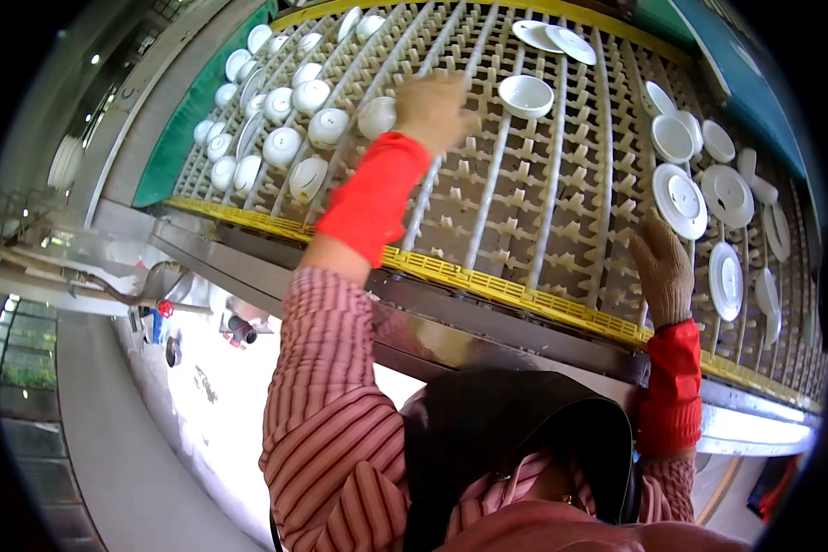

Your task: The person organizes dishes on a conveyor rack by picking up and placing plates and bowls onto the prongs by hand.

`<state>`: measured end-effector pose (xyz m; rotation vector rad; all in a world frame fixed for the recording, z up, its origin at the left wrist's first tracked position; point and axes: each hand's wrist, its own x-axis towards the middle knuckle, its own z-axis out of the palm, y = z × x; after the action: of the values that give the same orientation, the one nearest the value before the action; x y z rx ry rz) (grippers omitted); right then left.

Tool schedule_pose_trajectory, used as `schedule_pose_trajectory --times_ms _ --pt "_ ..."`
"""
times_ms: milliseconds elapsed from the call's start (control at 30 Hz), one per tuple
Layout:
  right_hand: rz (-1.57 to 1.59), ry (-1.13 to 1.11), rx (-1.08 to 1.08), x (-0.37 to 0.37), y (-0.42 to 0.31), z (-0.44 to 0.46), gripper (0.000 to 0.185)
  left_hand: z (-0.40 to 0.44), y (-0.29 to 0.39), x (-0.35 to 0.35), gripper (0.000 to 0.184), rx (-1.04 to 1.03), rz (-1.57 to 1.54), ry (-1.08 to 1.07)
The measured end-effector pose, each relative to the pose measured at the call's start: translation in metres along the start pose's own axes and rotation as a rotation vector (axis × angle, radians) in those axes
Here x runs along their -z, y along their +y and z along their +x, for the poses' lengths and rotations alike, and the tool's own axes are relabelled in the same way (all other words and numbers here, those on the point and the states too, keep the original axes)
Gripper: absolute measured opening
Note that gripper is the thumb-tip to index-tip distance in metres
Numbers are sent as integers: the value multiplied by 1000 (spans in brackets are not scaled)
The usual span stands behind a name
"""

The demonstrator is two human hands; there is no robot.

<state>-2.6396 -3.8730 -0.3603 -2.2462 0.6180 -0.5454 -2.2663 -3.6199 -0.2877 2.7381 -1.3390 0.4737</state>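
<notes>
My left hand [432, 112], in a tan knit glove with a red cuff, is over the conveyor rack with its thumb apart from the fingers. A white bowl [375, 118] sits just left of it; I cannot tell whether they touch. To the right of that hand, another white bowl [525, 96] rests on the pegs. My right hand [664, 267], gloved the same way, has its fingers stretched out at the lower edge of a white plate [680, 201]; contact is unclear. Below this plate leans a second plate [726, 281].
The pegged conveyor [488, 198] has a yellow front edge [488, 283]. Several white bowls [281, 145] are grouped at its left. Two overlapping plates [570, 43] lie at the far side. More dishes [728, 195] stand at the right, near a blue-green machine panel [741, 64].
</notes>
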Motion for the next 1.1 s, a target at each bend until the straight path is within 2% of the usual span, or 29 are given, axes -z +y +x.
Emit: schedule_pose_trajectory --times_ms 33,67,100,133,167,200,267,367,400,467,500,567,633,667,700,733,800,833,900,933,1000,1067,1100 --pt "29 -13 -16 3 0 0 47 10 31 2 61 -28 -27 -17" --pt "58 -25 -32 6 2 0 46 24 54 -10 69 -43 139 -74" --pt "85 11 -18 4 10 0 43 31 79 -3 74 -5 163 -125" --pt "67 7 -28 7 13 0 43 49 83 -27 74 -39 195 -183" --pt "46 7 -38 11 17 0 44 62 94 -34 70 17 186 -277" --pt "26 9 -50 14 19 1 44 69 93 -55 66 48 144 -230" --pt "10 2 -39 22 22 3 46 80 95 -61 58 81 167 -286" --pt "5 5 -19 27 33 2 48 88 96 -76 60 234 31 -235" --pt "6 3 -15 30 35 0 49 87 90 -72 54 234 -200 -216" --pt "9 -8 2 32 39 0 51 79 69 -65 46 313 -883 -184" --pt "62 37 -1 27 44 -1 46 77 46 -80 42 60 -747 38" --pt "69 8 -30 31 37 0 40 60 2 -79 38 -198 -558 338" --pt "127 -12 -91 35 25 -1 30 33 -35 -32 36 -130 -378 180" --pt "122 0 -80 34 23 -3 30 26 -69 -43 45 -32 -463 125" --pt "122 12 -64 31 22 -2 29 9 -28 24 68 826 -939 -94" --pt "122 27 -44 28 23 -3 28 7 -65 -7 86 689 -482 24" --pt "91 -27 -51 29 18 -3 27 -8 -83 -30 86 636 -85 27" --pt "122 -13 -28 25 21 -4 28 -16 -78 -40 83 504 90 133" --pt "72 70 76 19 33 -7 33 -9 -19 -26 72 381 54 124" --pt "-45 -12 -7 25 33 -7 34 -3 20 -14 70 301 18 126" --pt "-90 -43 -13 30 24 -7 34 10 96 -10 68 -46 -80 162" --pt "-116 -53 -13 36 22 -5 34 26 168 -21 64 -450 -296 318" --pt "-92 -36 -11 38 24 -6 34 31 206 -15 66 -569 -303 202"
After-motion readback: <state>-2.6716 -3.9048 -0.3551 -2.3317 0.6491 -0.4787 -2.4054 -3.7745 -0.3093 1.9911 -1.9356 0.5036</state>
